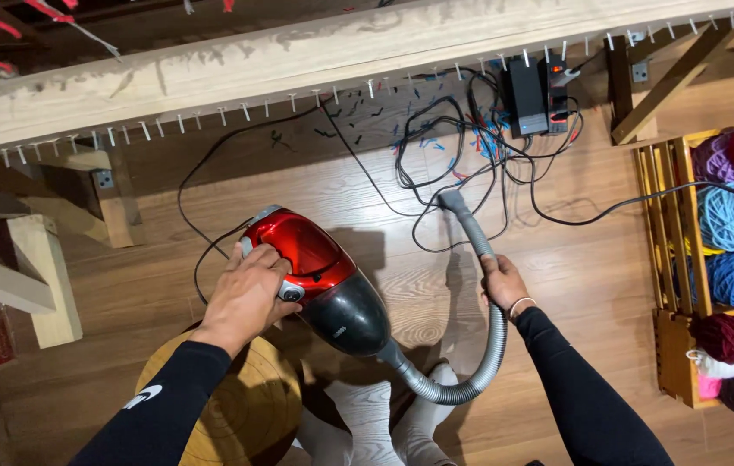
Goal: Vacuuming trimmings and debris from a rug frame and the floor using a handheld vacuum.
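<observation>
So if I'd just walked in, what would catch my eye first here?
Probably the glossy red and black canister vacuum cleaner in the middle, held off the wooden floor by the left hand, while the right hand grips its grey ribbed hose. Next, the tangle of black cables by the black power strip under the long pale wooden beam. At far right, bright balls of yarn fill a wooden rack.
</observation>
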